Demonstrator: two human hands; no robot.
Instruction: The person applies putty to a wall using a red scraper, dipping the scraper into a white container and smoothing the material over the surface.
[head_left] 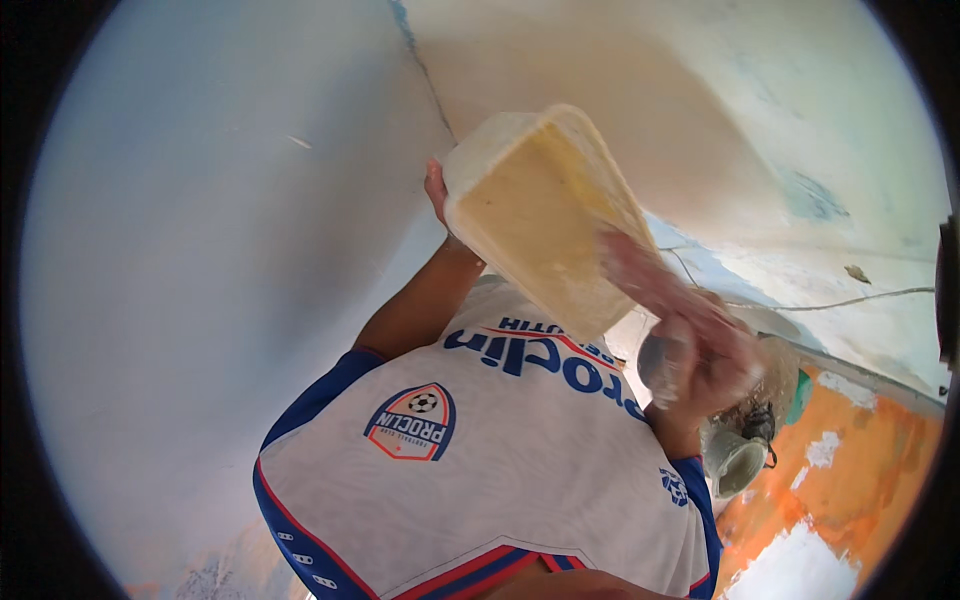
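Observation:
My left hand [436, 192] grips the far left side of a pale rectangular plastic tub [520, 225], its fingers partly hidden behind the wall. The tub is tilted, and a cream and yellowish coating covers its inside. My right hand [712, 365], smeared with white, is closed around a long flat reddish tool [655, 275]. Motion blurs the tool, so its exact kind is unclear. Its tip overlaps the right side of the tub; whether it touches the inside I cannot tell.
Pale walls [200, 200] meet at a cracked corner line beyond the tub. A thin cable [850, 300] runs along at the right. Below my right hand stands a whitish bucket [735, 465], beside an orange surface [850, 470] with white patches.

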